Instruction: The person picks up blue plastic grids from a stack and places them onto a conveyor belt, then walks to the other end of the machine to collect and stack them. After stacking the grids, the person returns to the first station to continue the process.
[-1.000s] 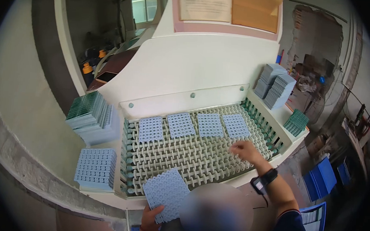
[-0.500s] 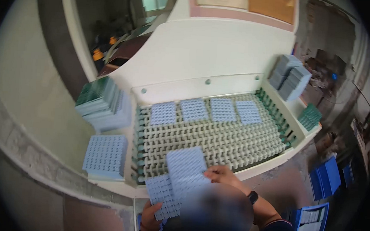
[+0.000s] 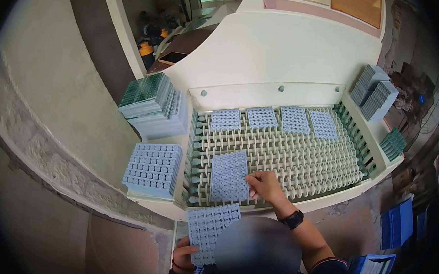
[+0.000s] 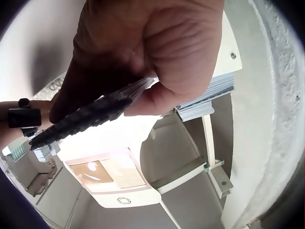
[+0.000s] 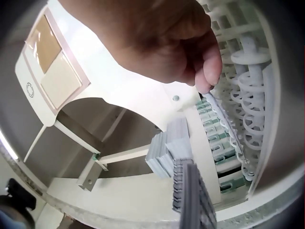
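Observation:
My left hand [image 3: 185, 254] grips a small stack of pale blue circuit board panels [image 3: 211, 233], thumb on top, in front of the machine's near edge. In the left wrist view the stack [image 4: 90, 114] shows edge-on as several thin layers. My right hand [image 3: 268, 186] pinches the right edge of a single circuit board panel [image 3: 228, 176] over the front left of the roller bed [image 3: 289, 165]. The right wrist view shows that panel [image 5: 228, 124] as a thin edge below the fingertips [image 5: 206, 85]. Along the far side of the rollers lies a row of several similar panels [image 3: 261, 118].
To the left of the rollers stand a stack of blue panels [image 3: 152, 168] and a taller stack topped with green [image 3: 149, 92]. On the right ledge are grey-blue stacks [image 3: 380, 100] and a green rack [image 3: 393, 144]. Blue bins [image 3: 396, 223] stand on the floor at right.
My right hand came from over the rollers to the stack, took one panel off it and moved it forward onto the front left of the rollers. The head view has shifted.

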A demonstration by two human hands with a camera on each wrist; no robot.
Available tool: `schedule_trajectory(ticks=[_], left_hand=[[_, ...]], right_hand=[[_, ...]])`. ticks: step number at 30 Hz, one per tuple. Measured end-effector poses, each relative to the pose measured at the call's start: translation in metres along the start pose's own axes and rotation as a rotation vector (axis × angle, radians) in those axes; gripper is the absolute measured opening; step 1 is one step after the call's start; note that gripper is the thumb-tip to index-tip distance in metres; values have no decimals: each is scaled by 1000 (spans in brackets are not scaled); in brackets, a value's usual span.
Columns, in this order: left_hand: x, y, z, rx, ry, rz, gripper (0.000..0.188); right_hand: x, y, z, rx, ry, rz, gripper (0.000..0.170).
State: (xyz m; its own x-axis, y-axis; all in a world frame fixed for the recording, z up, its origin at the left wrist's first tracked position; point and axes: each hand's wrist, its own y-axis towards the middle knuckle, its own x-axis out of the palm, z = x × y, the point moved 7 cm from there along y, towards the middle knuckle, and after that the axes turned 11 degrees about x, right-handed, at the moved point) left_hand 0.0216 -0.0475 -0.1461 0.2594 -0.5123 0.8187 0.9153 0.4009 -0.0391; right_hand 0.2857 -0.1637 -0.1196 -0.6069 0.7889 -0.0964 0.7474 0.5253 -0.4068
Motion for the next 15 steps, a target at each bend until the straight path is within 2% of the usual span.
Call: schedule_trajectory(ticks=[8, 10, 11, 13, 14, 15], left_hand=[[11, 17, -5, -74, 55, 36, 53], [17, 25, -12, -101, 58, 22, 51], [19, 30, -18, -122, 80, 9, 48], [23, 41, -28, -141, 102, -7, 45], [25, 45, -35, -160, 111, -9, 42], [27, 49, -42, -178, 120, -10, 38]], right_hand=[[-89, -21, 13, -38, 47, 154, 23], [-110, -33, 11, -97, -179, 326, 22], [-113, -37, 14, -98, -179, 335, 22], [-117, -54, 10, -312, -352, 519, 22], [-111, -62, 13, -183, -317, 451, 23], [-97, -70, 18, -83, -197, 262, 25]])
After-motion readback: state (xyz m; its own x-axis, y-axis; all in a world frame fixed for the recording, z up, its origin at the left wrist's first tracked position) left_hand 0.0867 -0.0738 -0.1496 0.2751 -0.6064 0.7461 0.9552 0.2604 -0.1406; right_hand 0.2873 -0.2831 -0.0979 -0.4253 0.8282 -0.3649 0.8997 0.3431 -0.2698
